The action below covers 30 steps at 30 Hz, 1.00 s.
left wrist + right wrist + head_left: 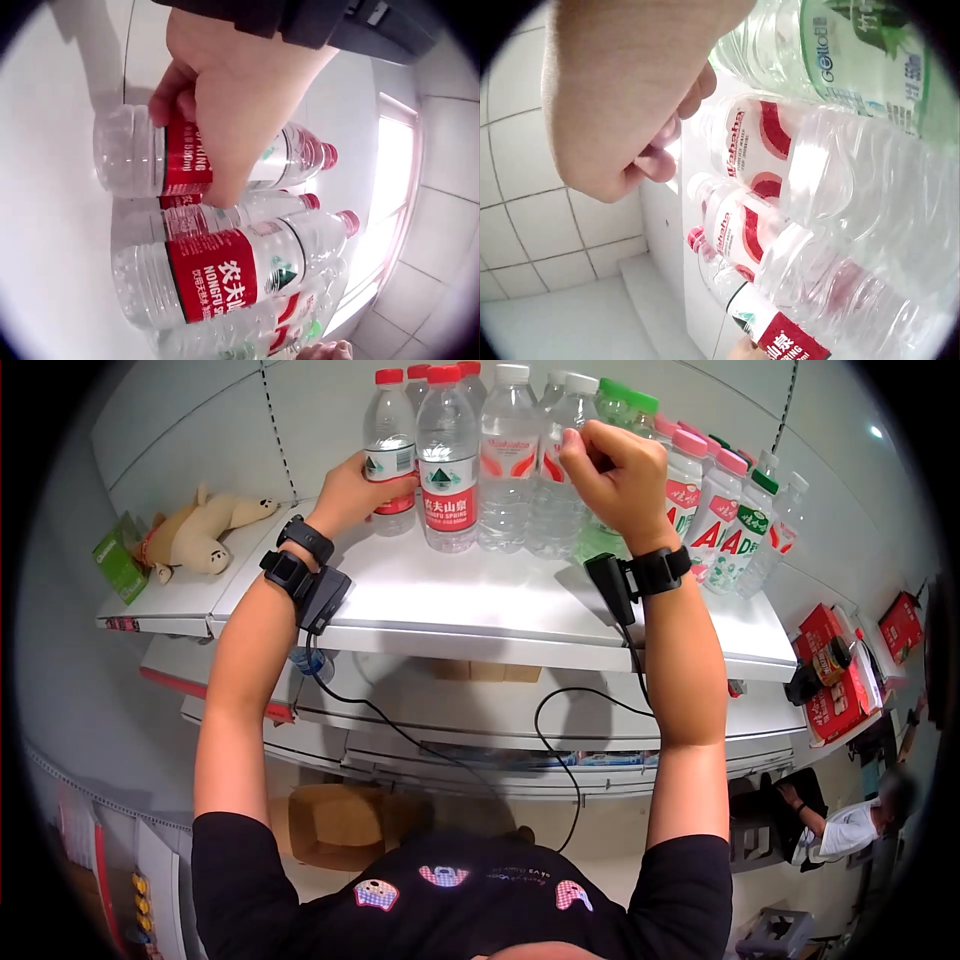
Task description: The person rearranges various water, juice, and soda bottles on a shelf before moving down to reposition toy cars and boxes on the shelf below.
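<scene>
The left hand point(345, 495) clasps a bottle point(392, 460) round its label at the left end of the row point(507, 465), while the right hand point(622, 475) has its fingers curled, nothing visible within them. Probably filled, the bottle should feel moderately heavy, its thin, slick wall denting under pressure; the label band offers the surest hold. Below lies a smooth white shelf point(450, 595); behind rises a pale wall point(200, 410).

Btl point(389, 448) clear, red cap point(389, 376), red/white label point(396, 463) w/ green; shelf point(450, 600) white; shirt point(460, 920) black, prints point(376, 895) prob. pink/blue check.
</scene>
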Each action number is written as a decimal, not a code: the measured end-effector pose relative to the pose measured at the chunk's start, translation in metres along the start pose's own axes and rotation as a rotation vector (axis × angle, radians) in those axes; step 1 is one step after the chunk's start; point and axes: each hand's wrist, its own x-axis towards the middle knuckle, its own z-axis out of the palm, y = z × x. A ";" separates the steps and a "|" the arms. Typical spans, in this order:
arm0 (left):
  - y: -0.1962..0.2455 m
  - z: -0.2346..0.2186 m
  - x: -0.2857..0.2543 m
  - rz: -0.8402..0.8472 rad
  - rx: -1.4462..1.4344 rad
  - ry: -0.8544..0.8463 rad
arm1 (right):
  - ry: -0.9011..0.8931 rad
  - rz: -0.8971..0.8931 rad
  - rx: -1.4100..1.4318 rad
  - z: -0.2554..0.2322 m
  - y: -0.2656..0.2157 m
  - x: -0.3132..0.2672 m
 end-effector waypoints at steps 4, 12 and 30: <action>-0.007 0.007 -0.001 -0.015 -0.141 -0.053 | -0.008 0.005 -0.005 0.002 -0.003 -0.001; -0.044 0.008 0.005 0.069 -0.425 -0.155 | -0.035 0.039 -0.018 0.004 0.001 -0.003; -0.040 0.023 0.008 0.119 -0.177 -0.056 | -0.043 0.063 -0.008 0.011 0.000 -0.003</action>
